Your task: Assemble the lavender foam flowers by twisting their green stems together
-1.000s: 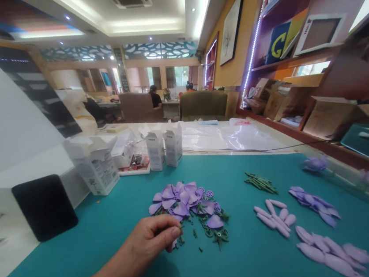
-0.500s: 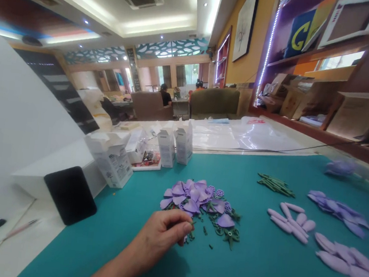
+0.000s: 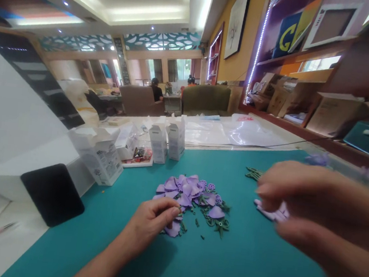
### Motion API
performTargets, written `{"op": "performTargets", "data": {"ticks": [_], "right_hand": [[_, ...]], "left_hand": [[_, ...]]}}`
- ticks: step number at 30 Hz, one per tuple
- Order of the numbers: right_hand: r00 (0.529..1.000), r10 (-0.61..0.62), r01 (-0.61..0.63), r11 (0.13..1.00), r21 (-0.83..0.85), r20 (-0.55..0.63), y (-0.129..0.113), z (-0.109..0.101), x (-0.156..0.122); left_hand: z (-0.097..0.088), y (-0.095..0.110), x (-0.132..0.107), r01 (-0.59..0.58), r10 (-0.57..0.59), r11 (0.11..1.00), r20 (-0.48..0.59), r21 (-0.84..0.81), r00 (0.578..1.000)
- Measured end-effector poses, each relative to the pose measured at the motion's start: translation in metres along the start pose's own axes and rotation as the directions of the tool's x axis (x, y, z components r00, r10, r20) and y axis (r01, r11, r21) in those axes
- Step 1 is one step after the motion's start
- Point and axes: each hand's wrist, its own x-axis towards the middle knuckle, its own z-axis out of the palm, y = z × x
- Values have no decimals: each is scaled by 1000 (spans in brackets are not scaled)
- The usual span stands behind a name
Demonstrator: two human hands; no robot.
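Right hand (image 3: 322, 216): newly in view; absent a second ago, it now hovers blurred above the counter (image 3: 239, 269), fingers spread, covering the pale oblong petals (image 3: 271, 213) and the rows of petals beyond them.

Left hand (image 3: 151, 219): my grip has shifted slightly back along the near edge of the purple petal pile (image 3: 188, 194), fingertips pinched together.

One purple petal (image 3: 173, 229): formerly hidden under my fingers, now showing just beside the left fingertips.

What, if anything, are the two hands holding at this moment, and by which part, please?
The left hand pinches into the near edge of the purple petal pile; which piece it grips cannot be told. The right hand is blurred, fingers spread, holding nothing visible.
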Motion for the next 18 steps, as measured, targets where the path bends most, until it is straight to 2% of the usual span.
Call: {"op": "performTargets", "data": {"ticks": [7,10,14,18], "right_hand": [[998,65,-65,998,-19,11,-10,6,11],[994,102,-102,995,20,30,-8,18,12],[996,50,-56,996,76,80,-8,38,9],[992,37,-44,998,51,124,-12,50,5]], "left_hand": [[0,-2,1,-72,82,970,-33,231,996],[2,-6,4,-108,123,937,-26,332,992],[5,-13,6,-142,159,907,-9,396,987],[9,-16,5,-170,183,893,10,417,983]]}}
